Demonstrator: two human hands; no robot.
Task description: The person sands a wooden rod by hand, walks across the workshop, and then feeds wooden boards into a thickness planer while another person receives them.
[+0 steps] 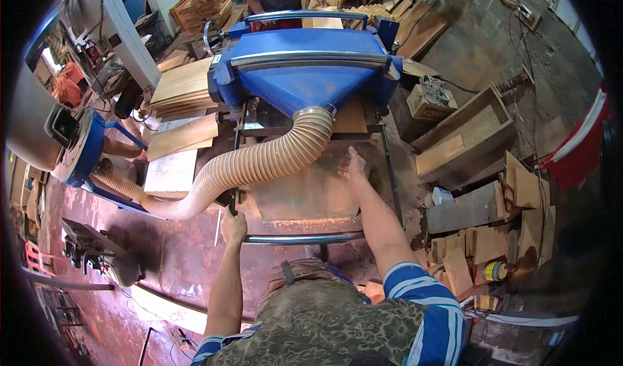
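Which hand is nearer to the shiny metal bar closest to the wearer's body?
Left: the left hand is beside the left end of the shiny metal bar; the right hand is farther forward, beyond it.

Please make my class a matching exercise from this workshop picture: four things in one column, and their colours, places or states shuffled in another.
Column one
1. Corrugated hose
2. Left hand
3. Right hand
4. Funnel-shaped hood

Column two
A. Open, to the right of the curving hose
B. Blue
C. Beige
D. Beside the left end of the near metal roller

Right pairs: 1-C, 2-D, 3-A, 4-B.
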